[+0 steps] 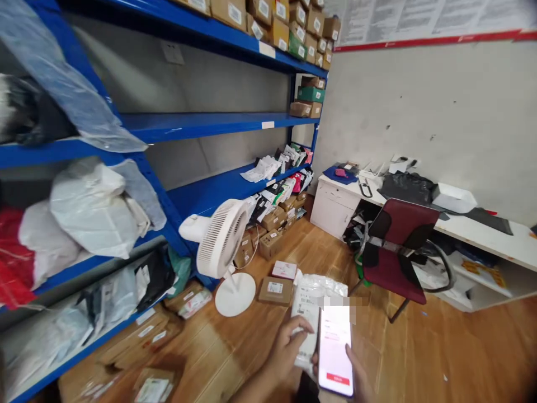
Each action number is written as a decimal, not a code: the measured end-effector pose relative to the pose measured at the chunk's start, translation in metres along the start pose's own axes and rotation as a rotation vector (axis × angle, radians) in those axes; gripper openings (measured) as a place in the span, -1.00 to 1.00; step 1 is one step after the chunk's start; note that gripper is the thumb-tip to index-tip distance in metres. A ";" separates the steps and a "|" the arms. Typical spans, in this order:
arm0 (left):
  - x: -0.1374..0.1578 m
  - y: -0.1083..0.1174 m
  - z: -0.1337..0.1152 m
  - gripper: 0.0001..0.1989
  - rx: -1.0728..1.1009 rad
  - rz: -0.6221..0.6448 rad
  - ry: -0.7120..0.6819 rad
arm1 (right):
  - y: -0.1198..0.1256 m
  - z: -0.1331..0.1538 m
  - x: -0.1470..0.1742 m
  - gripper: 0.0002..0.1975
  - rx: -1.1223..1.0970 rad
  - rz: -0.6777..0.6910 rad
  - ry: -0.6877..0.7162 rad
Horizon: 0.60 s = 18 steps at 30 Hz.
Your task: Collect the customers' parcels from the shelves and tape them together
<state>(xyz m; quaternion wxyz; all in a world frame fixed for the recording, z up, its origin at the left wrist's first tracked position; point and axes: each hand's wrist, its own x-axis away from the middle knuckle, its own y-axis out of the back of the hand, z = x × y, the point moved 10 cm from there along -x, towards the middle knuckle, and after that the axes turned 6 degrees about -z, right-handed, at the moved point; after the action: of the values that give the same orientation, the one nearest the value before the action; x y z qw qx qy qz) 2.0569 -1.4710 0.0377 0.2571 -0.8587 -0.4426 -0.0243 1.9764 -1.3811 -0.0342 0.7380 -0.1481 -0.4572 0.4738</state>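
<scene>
My right hand [354, 364] holds a phone [334, 350] upright, with the thumb along its right edge and fingertips showing at its left edge. The lit screen is mostly white with a red button near the bottom; its small text cannot be read. Left of the phone, my left hand [291, 338] has its fingers bent and somewhat apart, in front of a white plastic mailer [323, 284]. No grip on the mailer shows. A printed label covers part of the mailer, and the phone hides some of it. What bears the mailer cannot be made out.
A white fan [222, 238] stands on the wooden floor at the left. Blue shelving [201, 131] carries parcels and bags. Cardboard boxes [274, 291] lie on the floor. A maroon chair [392, 271] stands before a white desk [335, 204] at the right.
</scene>
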 end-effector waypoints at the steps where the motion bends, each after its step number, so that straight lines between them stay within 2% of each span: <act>1: -0.021 -0.019 0.004 -0.83 0.027 -0.019 0.020 | 0.012 0.026 -0.007 -0.35 0.023 -0.022 -0.018; 4: -0.073 -0.058 0.005 -0.82 0.045 -0.072 0.048 | 0.030 0.095 -0.027 -0.36 0.058 -0.049 -0.026; 6: -0.101 -0.068 -0.004 -0.81 0.008 -0.101 0.020 | 0.028 0.127 -0.044 -0.36 0.069 -0.021 -0.011; 8: -0.126 -0.067 -0.018 -0.82 -0.075 -0.156 -0.041 | 0.024 0.147 -0.065 -0.33 0.089 0.022 -0.006; 13: -0.184 -0.047 -0.047 -0.85 -0.342 -0.321 -0.161 | 0.016 0.179 -0.124 -0.33 0.104 0.059 -0.025; 18: -0.265 -0.033 -0.044 -0.81 -0.289 -0.318 -0.109 | 0.007 0.217 -0.193 -0.31 0.127 0.015 -0.070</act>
<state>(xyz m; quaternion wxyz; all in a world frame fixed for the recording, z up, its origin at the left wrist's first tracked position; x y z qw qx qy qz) 1.8792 -1.6738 0.0185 0.0999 -0.8061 -0.5776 -0.0811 1.7695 -1.5848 -0.0250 0.7259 -0.0877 -0.4506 0.5122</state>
